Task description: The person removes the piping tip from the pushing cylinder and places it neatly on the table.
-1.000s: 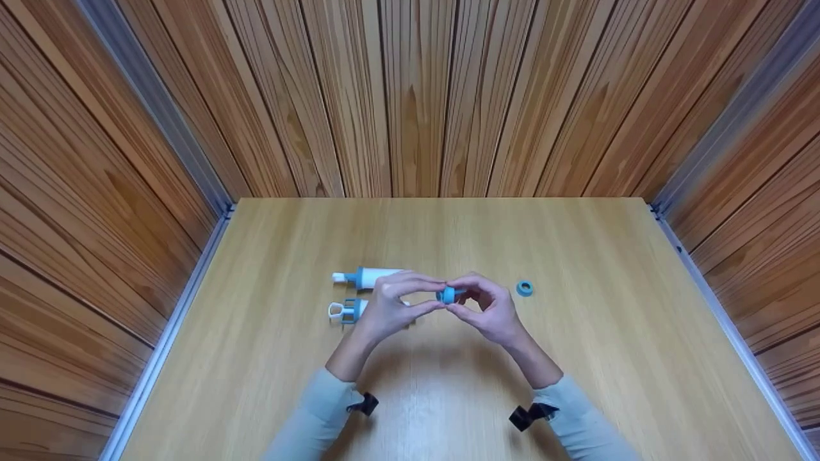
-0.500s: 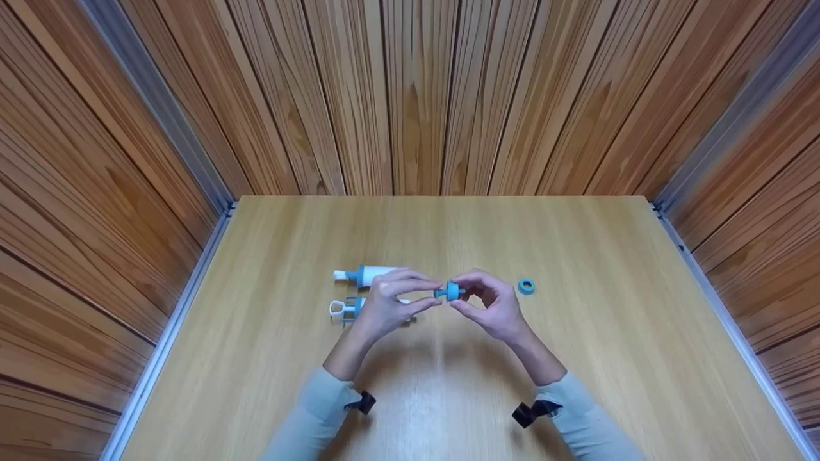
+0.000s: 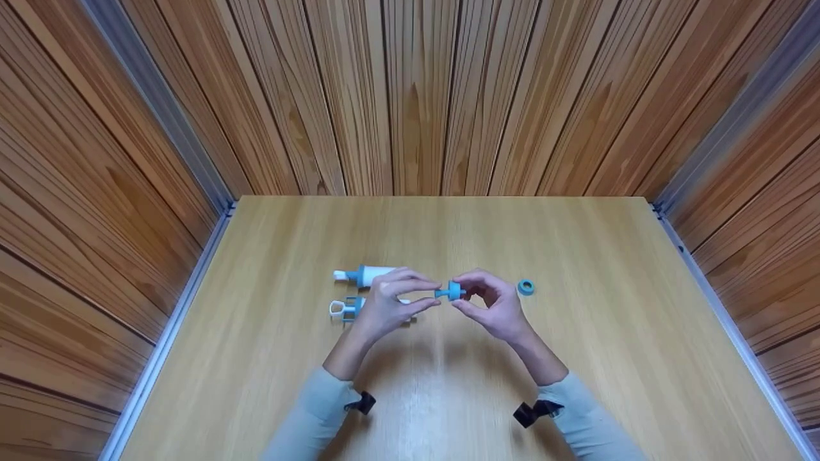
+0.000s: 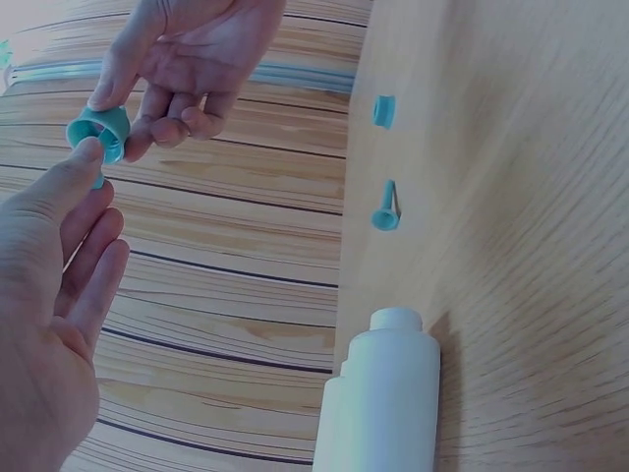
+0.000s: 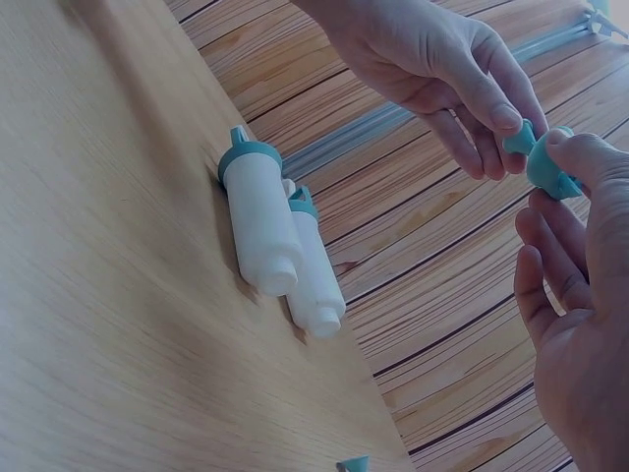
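My left hand [image 3: 389,304] pinches the flared end of a small blue stemmed piece [image 5: 518,137]. Opposite it, my right hand [image 3: 493,306] pinches a blue ring-shaped cap [image 5: 546,167] between thumb and fingertips. Both parts are held above the table, lined up and touching or nearly so; how far the stem reaches into the cap is hard to see. Behind and under my left hand lie two white bottles with blue tops, the far bottle [image 3: 378,276] and the near bottle [image 3: 349,309], each partly hidden by that hand.
A loose blue ring [image 3: 526,287] lies on the wooden table [image 3: 435,397] right of my right hand. The left wrist view also shows another small stemmed blue piece [image 4: 386,214] on the tabletop. Wood-panelled walls [image 3: 416,96] enclose the table's back and sides.
The cap in my right hand has moved slightly right, away from my left fingertips, so more of the blue stem shows between the hands. The bottles and loose ring stay put.
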Demonstrator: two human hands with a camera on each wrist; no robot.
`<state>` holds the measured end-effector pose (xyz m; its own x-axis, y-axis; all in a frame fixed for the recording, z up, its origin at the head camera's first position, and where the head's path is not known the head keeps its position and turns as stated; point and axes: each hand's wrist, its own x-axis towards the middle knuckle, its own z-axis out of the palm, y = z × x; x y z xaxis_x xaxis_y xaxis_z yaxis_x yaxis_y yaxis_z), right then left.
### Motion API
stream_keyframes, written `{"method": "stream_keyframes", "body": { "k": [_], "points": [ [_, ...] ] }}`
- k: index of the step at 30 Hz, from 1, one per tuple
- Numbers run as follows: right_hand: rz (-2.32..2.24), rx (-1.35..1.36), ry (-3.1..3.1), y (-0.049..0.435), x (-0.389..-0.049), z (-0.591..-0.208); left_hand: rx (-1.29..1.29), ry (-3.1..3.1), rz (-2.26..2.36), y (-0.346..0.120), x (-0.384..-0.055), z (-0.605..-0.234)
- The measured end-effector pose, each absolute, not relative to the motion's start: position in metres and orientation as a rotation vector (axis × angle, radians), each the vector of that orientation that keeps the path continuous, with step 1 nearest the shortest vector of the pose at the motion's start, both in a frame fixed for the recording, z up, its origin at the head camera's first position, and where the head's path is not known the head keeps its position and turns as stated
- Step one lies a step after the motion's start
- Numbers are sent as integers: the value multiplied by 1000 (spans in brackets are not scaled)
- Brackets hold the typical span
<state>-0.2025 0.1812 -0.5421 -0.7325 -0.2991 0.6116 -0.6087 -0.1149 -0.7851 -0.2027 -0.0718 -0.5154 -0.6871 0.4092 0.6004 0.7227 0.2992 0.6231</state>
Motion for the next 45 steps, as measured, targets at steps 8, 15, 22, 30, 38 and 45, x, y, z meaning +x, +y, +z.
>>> {"method": "stream_keyframes", "body": {
  "k": [8,15,22,30,38,45],
  "points": [
    [1927,992,-1936,187,-203,-543,-1007,-2228,-1355,-74,-202,-515],
    [1908,1014,-1914,197,-206,-543,-992,-2235,-1371,-75,-203,-515],
    [1888,1020,-1904,208,-207,-544,-980,-2239,-1395,-75,-203,-516],
    [1872,996,-1923,220,-207,-544,-976,-2240,-1413,-72,-205,-513],
    [1851,973,-1928,239,-207,-545,-1000,-2241,-1428,-64,-210,-514],
    [1821,897,-1985,258,-202,-546,-1013,-2265,-1465,-55,-213,-515]
  ]
}}
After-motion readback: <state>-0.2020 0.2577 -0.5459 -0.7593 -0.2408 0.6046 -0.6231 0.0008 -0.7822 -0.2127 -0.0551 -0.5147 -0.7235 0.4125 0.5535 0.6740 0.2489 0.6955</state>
